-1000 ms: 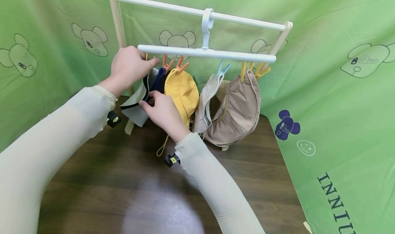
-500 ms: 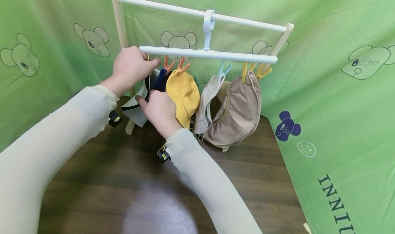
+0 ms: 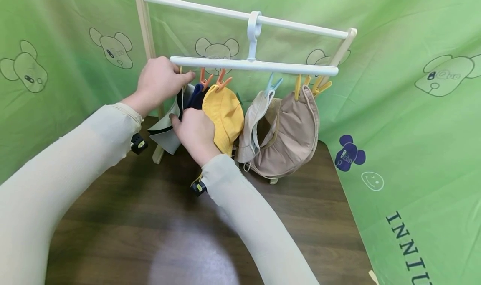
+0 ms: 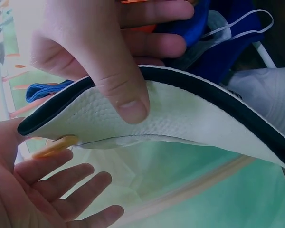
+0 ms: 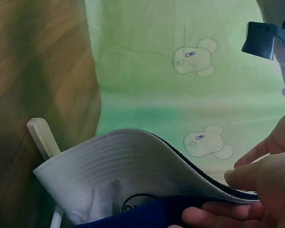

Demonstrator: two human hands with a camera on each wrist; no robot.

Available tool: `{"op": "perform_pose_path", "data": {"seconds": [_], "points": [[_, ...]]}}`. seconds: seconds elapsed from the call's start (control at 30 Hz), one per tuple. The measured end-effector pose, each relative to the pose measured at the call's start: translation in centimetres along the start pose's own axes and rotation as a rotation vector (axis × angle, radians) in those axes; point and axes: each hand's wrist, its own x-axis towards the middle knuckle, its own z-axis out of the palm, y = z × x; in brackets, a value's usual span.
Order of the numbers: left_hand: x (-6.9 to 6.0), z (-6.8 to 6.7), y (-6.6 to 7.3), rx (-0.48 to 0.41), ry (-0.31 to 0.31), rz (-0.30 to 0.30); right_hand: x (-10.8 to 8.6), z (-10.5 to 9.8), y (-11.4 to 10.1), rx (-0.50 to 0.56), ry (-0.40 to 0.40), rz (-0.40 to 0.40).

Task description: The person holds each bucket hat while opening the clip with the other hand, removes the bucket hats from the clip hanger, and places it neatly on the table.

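Observation:
At the hanger's left end, my left hand [image 3: 159, 82] pinches a yellow clip [image 4: 57, 146] between thumb and forefinger, its other fingers spread. The clip is at the narrow end of a white hat with a dark inner band [image 4: 180, 114]. My right hand [image 3: 196, 132] grips this hat's edge. In the left wrist view the right thumb lies on its white face, with fingers behind. In the right wrist view, the right hand [image 5: 256, 194] holds the edge of the hat [image 5: 109, 166] beside dark blue cloth [image 5: 156, 211]. The head view hides most right fingertips.
The white hanger bar [image 3: 233, 64] hangs from a rack rail [image 3: 206, 8]. To the right hang a yellow hat [image 3: 223, 113] on an orange clip [image 3: 222, 81], a pale hat [image 3: 251, 124] on a blue clip [image 3: 272, 84], and a brown hat [image 3: 293, 138].
My right hand has turned, with its fingertips now mostly hidden beside the white hat and its wrist slightly further left. My left hand has stayed at the hanger's left end.

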Motion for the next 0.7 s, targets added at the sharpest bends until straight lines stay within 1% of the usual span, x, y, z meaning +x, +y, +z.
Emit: {"op": "perform_pose_path", "data": {"seconds": [0.23, 0.43, 0.53, 0.7], "points": [[0.28, 0.11, -0.58, -0.048, -0.011, 0.005, 0.2, 0.11, 0.22, 0.016, -0.007, -0.005], [0.27, 0.04, -0.66, -0.071, -0.022, -0.004, 0.04, 0.26, 0.24, 0.063, -0.024, 0.015], [0.25, 0.03, -0.62, -0.08, -0.018, -0.006, -0.06, 0.55, 0.25, 0.081, -0.012, 0.018], [0.24, -0.01, -0.38, -0.084, -0.021, -0.011, -0.26, 0.94, 0.45, 0.107, 0.031, 0.004]]}}
